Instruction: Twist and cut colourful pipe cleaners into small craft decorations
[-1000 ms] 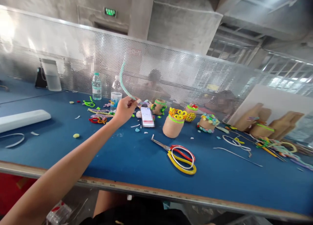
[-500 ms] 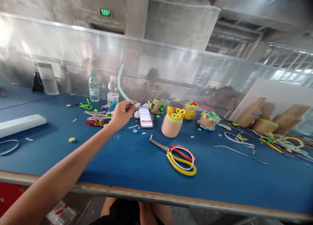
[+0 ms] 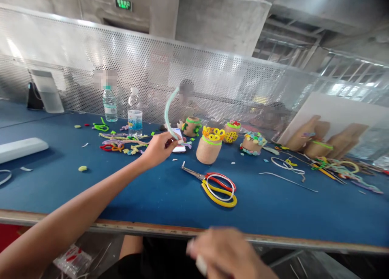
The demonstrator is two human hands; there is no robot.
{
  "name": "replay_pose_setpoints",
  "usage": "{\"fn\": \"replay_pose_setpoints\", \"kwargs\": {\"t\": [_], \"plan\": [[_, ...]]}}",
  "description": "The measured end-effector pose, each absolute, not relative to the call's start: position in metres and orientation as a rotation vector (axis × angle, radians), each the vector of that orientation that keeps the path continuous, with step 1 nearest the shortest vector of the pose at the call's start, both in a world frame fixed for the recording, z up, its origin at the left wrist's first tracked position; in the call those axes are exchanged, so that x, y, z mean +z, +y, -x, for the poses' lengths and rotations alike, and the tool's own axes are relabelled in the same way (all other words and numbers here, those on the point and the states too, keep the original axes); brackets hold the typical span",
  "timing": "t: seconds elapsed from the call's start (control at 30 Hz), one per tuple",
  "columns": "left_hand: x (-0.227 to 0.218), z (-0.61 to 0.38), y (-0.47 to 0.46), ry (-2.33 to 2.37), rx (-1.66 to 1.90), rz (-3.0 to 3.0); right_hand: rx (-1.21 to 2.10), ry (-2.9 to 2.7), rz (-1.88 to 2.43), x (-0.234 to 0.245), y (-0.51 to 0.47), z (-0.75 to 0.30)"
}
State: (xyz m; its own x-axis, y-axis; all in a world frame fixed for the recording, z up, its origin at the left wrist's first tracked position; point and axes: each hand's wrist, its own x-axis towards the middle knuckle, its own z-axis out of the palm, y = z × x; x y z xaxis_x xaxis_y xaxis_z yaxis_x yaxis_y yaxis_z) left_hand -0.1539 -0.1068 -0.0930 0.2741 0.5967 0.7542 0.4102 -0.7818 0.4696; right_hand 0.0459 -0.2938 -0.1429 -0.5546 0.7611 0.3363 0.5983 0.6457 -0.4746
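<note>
My left hand [image 3: 161, 148] is closed, pinching the lower end of a pale mint pipe cleaner [image 3: 167, 113] that curves upward above the table. Behind those fingers lies a phone [image 3: 180, 149], partly hidden. My right hand [image 3: 226, 250] is at the table's front edge, smeared by motion; whether its fingers hold anything is unclear. Between the hands lie scissors [image 3: 199, 176] with one red and one yellow handle, a white loop of pipe cleaner over the handles. Just beyond stands a burlap-like jar [image 3: 209, 151] with a green band and yellow pipe-cleaner flowers on top.
Other decorated jars [image 3: 191, 128] [image 3: 254, 143] stand farther back. Colourful pipe cleaners [image 3: 114, 146] lie at left, with more [image 3: 346, 173] at far right. Two water bottles [image 3: 110, 105] [image 3: 135, 119] stand by the perforated metal screen [image 3: 146, 60]. A white case [image 3: 22, 148] lies at far left.
My left hand has moved right and slightly down with the mint pipe cleaner, now in front of the phone. My right hand has come into view at the bottom. The view has shifted slightly.
</note>
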Motion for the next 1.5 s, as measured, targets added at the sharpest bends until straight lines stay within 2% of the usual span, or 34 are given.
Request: {"fn": "replay_pose_setpoints", "kwargs": {"t": [0.07,0.13,0.2,0.27,0.33,0.4,0.5,0.67,0.8,0.93,1.1,1.23,1.33,1.5], "plan": [[-0.097,0.153,-0.107,0.897,1.524,-2.428,0.318,-2.179,1.027,-0.112,-0.261,-0.051],[-0.101,0.152,-0.108,0.836,1.534,-2.516,0.378,-1.908,1.088,-0.088,-0.215,-0.05],[-0.106,0.152,-0.107,0.78,1.551,-2.602,0.618,-1.776,1.131,-0.074,-0.168,-0.046],[-0.109,0.152,-0.107,0.748,1.559,-2.669,1.08,-1.77,1.144,-0.074,-0.133,-0.044],[-0.112,0.153,-0.106,0.735,1.57,-2.715,1.523,-1.778,0.962,-0.083,-0.113,-0.045],[-0.114,0.153,-0.106,0.701,1.568,-2.754,1.687,-1.707,0.795,-0.096,-0.108,-0.048],[-0.117,0.151,-0.106,0.61,1.533,-2.803,1.731,-1.684,0.703,-0.109,-0.114,-0.055],[-0.119,0.148,-0.107,0.575,1.486,-2.849,1.608,-1.863,0.717,-0.106,-0.12,-0.062],[-0.118,0.147,-0.11,0.669,1.505,-2.846,1.317,-2.051,0.767,-0.102,-0.122,-0.061],[-0.115,0.145,-0.117,0.818,1.563,-2.802,0.881,-2.181,0.863,-0.103,-0.126,-0.057],[-0.113,0.142,-0.12,1.055,1.553,-2.48,0.009,-2.314,0.817,-0.112,-0.125,-0.051],[-0.113,0.139,-0.118,1.121,1.433,-2.102,-0.335,-2.355,0.879,-0.12,-0.126,-0.048],[-0.114,0.138,-0.118,1.165,1.429,-2.026,-0.3,-2.327,0.915,-0.123,-0.127,-0.047],[-0.113,0.141,-0.118,1.273,1.406,-2.173,0.262,-2.125,0.96,-0.126,-0.125,-0.044]]}}
